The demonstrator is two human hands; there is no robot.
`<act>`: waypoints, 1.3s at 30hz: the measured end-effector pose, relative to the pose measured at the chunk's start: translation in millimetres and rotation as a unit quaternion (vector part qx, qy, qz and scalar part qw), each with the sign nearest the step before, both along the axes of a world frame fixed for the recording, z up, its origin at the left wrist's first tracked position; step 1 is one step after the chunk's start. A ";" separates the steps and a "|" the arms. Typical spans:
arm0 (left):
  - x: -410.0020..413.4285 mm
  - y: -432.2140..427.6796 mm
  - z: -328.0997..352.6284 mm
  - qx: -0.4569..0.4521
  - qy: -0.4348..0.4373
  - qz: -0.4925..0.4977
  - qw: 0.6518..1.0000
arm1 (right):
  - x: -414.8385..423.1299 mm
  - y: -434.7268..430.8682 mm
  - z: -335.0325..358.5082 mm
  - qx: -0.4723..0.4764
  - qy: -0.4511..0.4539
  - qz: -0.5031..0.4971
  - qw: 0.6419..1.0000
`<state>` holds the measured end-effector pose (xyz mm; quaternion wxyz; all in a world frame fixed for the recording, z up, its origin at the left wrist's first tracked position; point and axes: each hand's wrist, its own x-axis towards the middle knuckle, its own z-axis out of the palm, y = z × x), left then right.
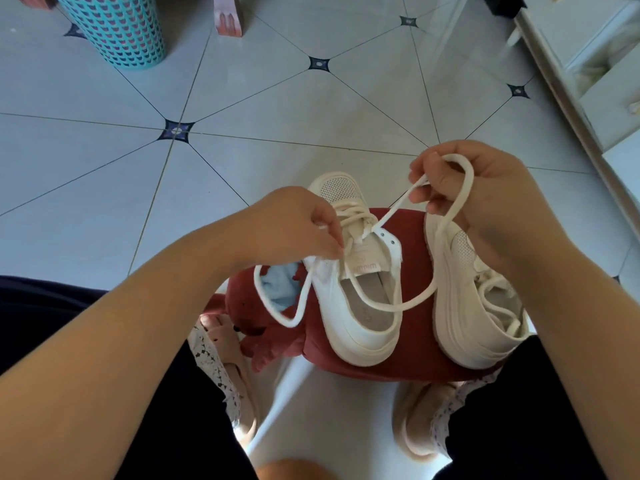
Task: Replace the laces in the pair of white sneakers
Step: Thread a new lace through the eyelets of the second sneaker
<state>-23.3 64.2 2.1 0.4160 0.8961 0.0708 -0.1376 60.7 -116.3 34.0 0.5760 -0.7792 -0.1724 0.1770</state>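
Note:
Two white sneakers sit on a red cushion (415, 341) in front of me. The left sneaker (349, 306) stands upright with its toe pointing away, laced through the lower eyelets. My left hand (294, 230) pinches one end of the white lace (408, 303) beside the sneaker's tongue. My right hand (478, 188) grips the other strand, pulled taut up from an eyelet, with a long loop hanging down across the shoe opening. The right sneaker (464, 306) lies tilted on its side under my right forearm, its own lace loose.
A teal lattice basket (117, 29) stands at the far left on the tiled floor (104, 150). A pink furniture leg (228, 19) is behind it. A white cabinet edge (588, 98) runs along the right. My feet in pink slippers (415, 420) sit below the cushion.

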 end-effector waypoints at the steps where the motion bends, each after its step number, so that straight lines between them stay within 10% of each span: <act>1: -1.9 0.0 -0.4 -0.008 0.017 -0.016 1.000 | -0.2 0.6 0.7 0.006 0.007 0.000 1.000; 10: -7.1 0.7 -0.3 0.021 0.077 -0.144 0.986 | 1.8 -3.0 4.0 -0.040 0.043 0.087 0.995; 15: 3.8 1.9 -3.3 0.049 -0.042 0.012 0.998 | 0.5 -8.1 0.6 -0.199 0.029 0.203 0.958; 23: 21.2 -22.8 -23.6 0.124 -0.129 0.012 0.984 | 4.0 -5.9 -14.4 -0.271 -0.008 0.143 0.952; 31: 26.9 -33.5 -32.0 0.143 -0.129 0.054 0.980 | -7.8 10.5 -50.9 -0.330 -0.230 0.124 0.907; 39: 25.7 -30.0 -42.2 0.085 -0.125 0.122 0.981 | -5.2 14.6 -68.8 -0.241 -0.078 0.037 0.967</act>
